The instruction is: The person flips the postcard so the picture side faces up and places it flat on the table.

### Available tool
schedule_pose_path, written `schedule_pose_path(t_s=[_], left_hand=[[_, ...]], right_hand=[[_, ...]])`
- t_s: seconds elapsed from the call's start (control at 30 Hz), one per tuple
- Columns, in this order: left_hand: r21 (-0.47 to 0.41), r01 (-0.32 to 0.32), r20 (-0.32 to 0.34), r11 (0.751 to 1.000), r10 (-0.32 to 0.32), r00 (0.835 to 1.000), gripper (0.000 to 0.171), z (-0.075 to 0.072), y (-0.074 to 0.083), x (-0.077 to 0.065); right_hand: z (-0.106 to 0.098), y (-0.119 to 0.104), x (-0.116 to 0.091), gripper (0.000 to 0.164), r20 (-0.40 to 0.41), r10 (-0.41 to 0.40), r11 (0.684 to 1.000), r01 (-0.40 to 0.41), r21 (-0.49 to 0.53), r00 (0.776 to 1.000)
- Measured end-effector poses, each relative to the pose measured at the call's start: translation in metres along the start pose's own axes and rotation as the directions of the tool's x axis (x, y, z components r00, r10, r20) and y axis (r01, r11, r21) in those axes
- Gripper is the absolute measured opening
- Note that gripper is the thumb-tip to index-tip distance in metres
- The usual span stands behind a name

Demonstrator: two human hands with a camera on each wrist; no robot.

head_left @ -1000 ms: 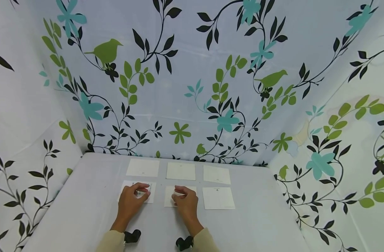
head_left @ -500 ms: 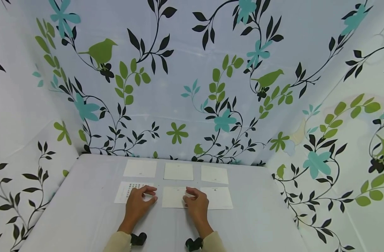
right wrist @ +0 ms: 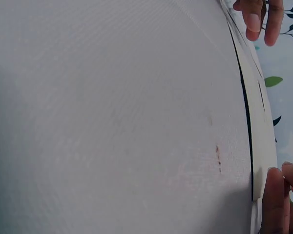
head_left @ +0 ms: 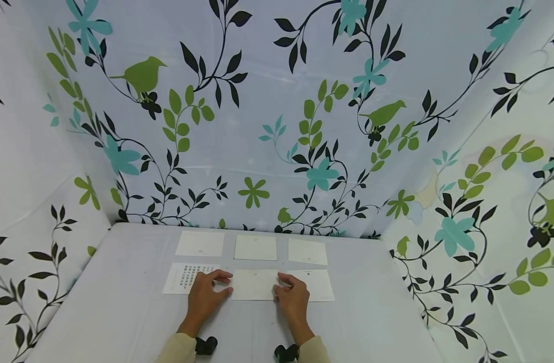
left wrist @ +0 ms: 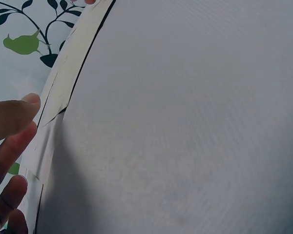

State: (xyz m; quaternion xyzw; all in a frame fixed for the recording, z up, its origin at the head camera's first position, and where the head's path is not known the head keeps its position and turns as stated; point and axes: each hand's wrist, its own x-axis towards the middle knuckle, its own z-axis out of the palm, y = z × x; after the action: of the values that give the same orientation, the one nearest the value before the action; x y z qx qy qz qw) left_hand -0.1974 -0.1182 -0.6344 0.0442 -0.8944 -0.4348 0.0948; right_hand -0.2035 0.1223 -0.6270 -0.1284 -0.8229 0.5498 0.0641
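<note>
On the white table a pale cream card (head_left: 254, 285) lies in the front row's middle, between the two hands. My left hand (head_left: 207, 295) hovers by its left edge, thumb and fingers loosely bent and apart, overlapping a card with printed characters (head_left: 186, 276). Nothing shows between those fingers; in the left wrist view the thumb (left wrist: 19, 117) stands close to the card's end. My right hand (head_left: 293, 301) is at the other edge, fingers loosely bent. In the right wrist view its fingertips (right wrist: 273, 183) overlap the card's end. A further card (head_left: 320, 287) lies partly behind this hand.
Behind stand three more cream cards in a row: left (head_left: 200, 244), middle (head_left: 256, 247) and right (head_left: 307, 251). A leaf-and-bird patterned curtain (head_left: 240, 126) closes off the table's back edge and both sides. Dark devices (head_left: 206, 346) sit at the wrists.
Both hands have shifted right over the front row. The printed card now shows more, and the middle card lies between the hands. The whole view has drifted slightly.
</note>
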Motion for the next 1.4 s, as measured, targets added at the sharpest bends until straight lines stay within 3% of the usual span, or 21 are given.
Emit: schedule_pose_path(t_s=[0.17,0.4,0.73,1.1,1.4], left_hand=[[0.015,-0.032,-0.025,0.999,0.032,0.999,0.035,0.006,0.002,-0.001],[0.056,-0.029,-0.009,0.998,0.030,1.000,0.036,0.011,0.004,-0.001],[0.059,-0.037,-0.014,0.998,0.038,0.999,0.037,0.012,0.005,-0.002],[0.051,-0.040,-0.009,0.998,0.040,0.999,0.034,0.012,0.004,-0.002],[0.013,-0.044,-0.002,0.999,0.044,0.999,0.022,0.005,0.006,-0.001]], right_hand=[[-0.003,0.002,-0.001,0.034,-0.008,0.019,1.000,-0.019,-0.003,1.000],[-0.004,0.003,-0.002,0.031,-0.002,0.031,1.000,-0.031,0.006,1.000],[-0.003,0.000,0.000,0.020,-0.040,-0.009,0.998,0.007,-0.060,0.999],[-0.012,-0.004,0.008,0.010,0.070,0.067,0.993,-0.073,0.089,0.995],[-0.020,-0.005,0.011,0.016,0.088,0.116,0.970,-0.132,0.202,0.989]])
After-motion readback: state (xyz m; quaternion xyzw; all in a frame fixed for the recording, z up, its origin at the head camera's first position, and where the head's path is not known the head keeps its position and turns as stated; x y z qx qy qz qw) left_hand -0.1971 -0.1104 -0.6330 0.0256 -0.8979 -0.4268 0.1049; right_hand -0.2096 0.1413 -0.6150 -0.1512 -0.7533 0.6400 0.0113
